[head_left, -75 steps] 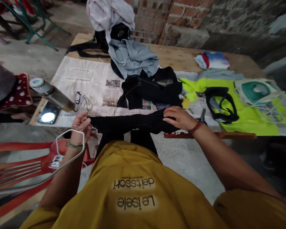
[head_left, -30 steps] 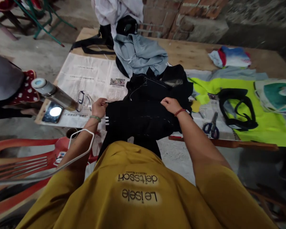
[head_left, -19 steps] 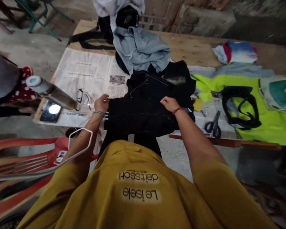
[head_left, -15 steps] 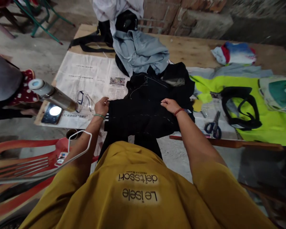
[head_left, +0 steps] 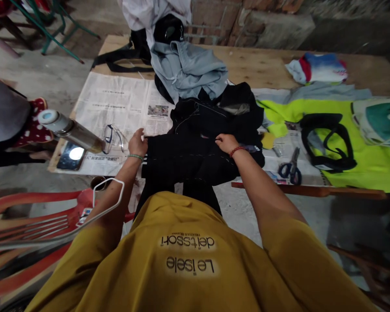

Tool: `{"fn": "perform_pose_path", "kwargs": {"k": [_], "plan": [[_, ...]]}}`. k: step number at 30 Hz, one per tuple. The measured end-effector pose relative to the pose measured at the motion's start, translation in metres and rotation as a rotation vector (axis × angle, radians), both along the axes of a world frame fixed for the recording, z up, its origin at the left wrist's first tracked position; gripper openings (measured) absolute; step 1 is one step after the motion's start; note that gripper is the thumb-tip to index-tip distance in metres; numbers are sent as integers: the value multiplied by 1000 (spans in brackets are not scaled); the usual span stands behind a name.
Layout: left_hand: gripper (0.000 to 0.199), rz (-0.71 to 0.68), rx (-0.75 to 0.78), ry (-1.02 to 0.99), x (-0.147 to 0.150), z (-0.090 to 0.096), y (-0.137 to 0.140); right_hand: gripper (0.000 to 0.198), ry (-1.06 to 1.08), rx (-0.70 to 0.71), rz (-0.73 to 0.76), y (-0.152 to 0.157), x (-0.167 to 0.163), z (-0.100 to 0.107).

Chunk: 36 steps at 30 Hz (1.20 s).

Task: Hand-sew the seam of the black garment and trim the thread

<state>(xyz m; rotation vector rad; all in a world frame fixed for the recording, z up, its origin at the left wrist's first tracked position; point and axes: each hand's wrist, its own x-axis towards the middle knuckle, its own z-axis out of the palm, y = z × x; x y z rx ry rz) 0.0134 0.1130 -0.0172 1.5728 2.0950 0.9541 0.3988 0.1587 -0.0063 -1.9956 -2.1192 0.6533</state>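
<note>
The black garment (head_left: 188, 158) lies at the near edge of the wooden table (head_left: 263, 69), just in front of you, its lower part hanging off the edge toward your yellow shirt (head_left: 188, 260). White stripes show at its left side. You have it spread flat with a hand at each upper corner, which looks like a way to keep the cloth taut and square.

Your left hand (head_left: 138, 143) sits at the garment's left far corner, fingers closed together on the edge, apparently pinching the fabric. A green bracelet rings that wrist. Your right hand (head_left: 225, 143) rests on the right far corner, fingers curled down onto the cloth. Whether it grips or only presses, I cannot tell. A red bracelet is on that wrist.

Just beyond lies a crumpled black jacket (head_left: 217, 115), touching the garment's far edge. Farther off is a grey-blue garment (head_left: 188, 71), heaped, likely set aside out of the way.

Newspaper (head_left: 117, 104) covers the table to the left, probably to protect cloth from the wood. On it lie glasses (head_left: 112, 136), a steel flask (head_left: 68, 130) on its side and a phone (head_left: 69, 156) at the near left corner.

To the right: scissors (head_left: 289, 169) near the table edge, a neon yellow cloth (head_left: 351, 147) with a black strap (head_left: 328, 143) on it, and a green-white iron (head_left: 380, 121) at far right.

A white cable (head_left: 107, 203) loops over your left forearm. A red plastic chair (head_left: 29, 225) stands near left.
</note>
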Motion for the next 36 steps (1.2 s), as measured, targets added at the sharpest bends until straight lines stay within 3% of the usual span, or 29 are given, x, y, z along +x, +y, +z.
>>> {"fn": "perform_pose_path", "kwargs": {"k": [2,5,10,13,16,20,23,27,31,34,36], "plan": [[51,4,39,-7,2,5,-3,21,12,64,6,-2,3,5],[48,-28,97,7,10,16,-15,25,67,267,-18,-16,10,21],[37,-274,240,86,46,24,-49,30,202,529,-55,-86,3,50],[35,-502,232,155,71,17,-71,32,274,511,33,-135,-11,42],[37,-656,133,298,87,5,-85,35,259,464,94,-163,-17,14],[46,-711,35,439,88,-6,-89,38,112,376,149,-158,-4,-24],[48,-737,13,477,85,-8,-86,39,39,323,193,-148,6,-38],[49,-733,-4,510,85,-6,-86,38,72,340,192,-144,9,-38],[50,-672,2,482,91,7,-86,35,254,437,128,-157,3,-19],[44,-696,97,441,102,21,-82,28,365,493,-28,-179,-6,-4],[40,-786,171,418,115,28,-77,22,459,464,-187,-198,-15,1]]}}
